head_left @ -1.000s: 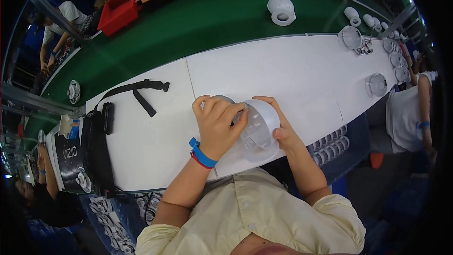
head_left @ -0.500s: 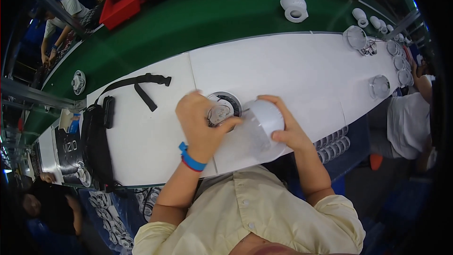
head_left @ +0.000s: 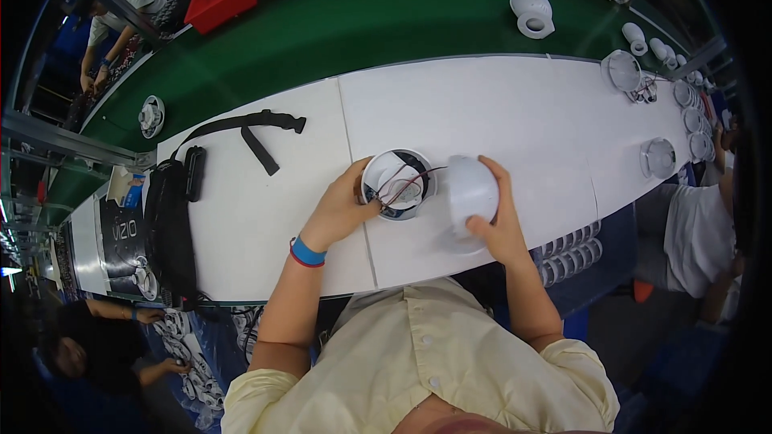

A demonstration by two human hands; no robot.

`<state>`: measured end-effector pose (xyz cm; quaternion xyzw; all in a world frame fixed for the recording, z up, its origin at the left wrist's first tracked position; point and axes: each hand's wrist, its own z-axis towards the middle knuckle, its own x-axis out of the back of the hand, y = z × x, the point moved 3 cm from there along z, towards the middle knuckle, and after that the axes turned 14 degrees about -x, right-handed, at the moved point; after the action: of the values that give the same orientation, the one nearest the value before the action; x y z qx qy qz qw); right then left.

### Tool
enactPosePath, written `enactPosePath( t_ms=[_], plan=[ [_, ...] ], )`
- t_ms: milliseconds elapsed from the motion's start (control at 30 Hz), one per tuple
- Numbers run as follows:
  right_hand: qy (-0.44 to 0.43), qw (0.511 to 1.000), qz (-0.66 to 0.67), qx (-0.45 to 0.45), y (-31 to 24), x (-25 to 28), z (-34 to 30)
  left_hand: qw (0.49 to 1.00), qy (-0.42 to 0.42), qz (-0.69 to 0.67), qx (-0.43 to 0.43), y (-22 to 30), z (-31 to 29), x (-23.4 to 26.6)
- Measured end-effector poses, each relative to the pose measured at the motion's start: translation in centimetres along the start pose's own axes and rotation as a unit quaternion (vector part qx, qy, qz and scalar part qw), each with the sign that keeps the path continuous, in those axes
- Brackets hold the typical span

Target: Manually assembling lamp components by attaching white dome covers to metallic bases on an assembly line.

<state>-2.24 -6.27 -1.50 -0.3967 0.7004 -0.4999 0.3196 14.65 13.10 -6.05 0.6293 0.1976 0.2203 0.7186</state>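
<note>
At the centre of the frame, we see the left hand (head_left: 338, 207) grasping the rim of a round white unit (head_left: 396, 178) on the white tabletop (head_left: 490, 112), presumably to steady it. Just right of it, the right hand (head_left: 501, 227) clasps a white cup-shaped cover (head_left: 472, 189), apparently held close because thin wires (head_left: 425, 171) reach toward it; we cannot tell whether they join.

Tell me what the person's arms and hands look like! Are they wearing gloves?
No gloves: both the left hand and right hand are bare. The left wrist has a blue wristband with thin red along its edge; the right wrist shows no band. The pale yellow sleeves end near the elbows, leaving the forearms uncovered.
</note>
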Motion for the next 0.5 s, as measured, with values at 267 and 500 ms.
enactPosePath(
  t_ms=[267,500],
  plan=[
    [0.142,0.938,-0.237,0.21,-1.2,-4.6,-1.6,0.989,0.12,-0.02,-0.085,0.4,1.0,-4.5],
    [0.142,0.946,-0.201,0.21,-1.5,-5.6,0.1,0.983,0.131,-0.069,-0.11,1.8,0.5,-5.9]
  ],
)
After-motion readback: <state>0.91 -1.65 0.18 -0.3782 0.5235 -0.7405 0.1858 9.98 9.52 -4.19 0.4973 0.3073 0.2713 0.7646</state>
